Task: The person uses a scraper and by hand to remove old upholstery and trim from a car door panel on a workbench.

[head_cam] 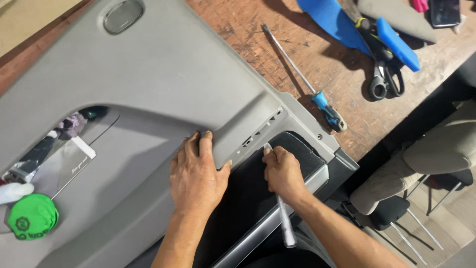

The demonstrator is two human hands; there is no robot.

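Observation:
A large grey plastic car door panel [163, 74] lies across a worn wooden workbench [347, 84]. My left hand [197, 173] presses flat on the panel's ridge above the black armrest section [292, 149]. My right hand [282, 171] grips a slim light-coloured pry tool [286, 226]. Its tip sits at the seam between the grey trim and the black part. The tool's far end sticks out past my wrist toward me.
A blue-handled screwdriver [307, 87] lies on the bench beside the panel. Scissors [384, 79] and blue pieces [396, 44] rest at the back right. A green cap [32, 216] and small items sit in the panel's pocket. Chairs [421, 168] stand at right.

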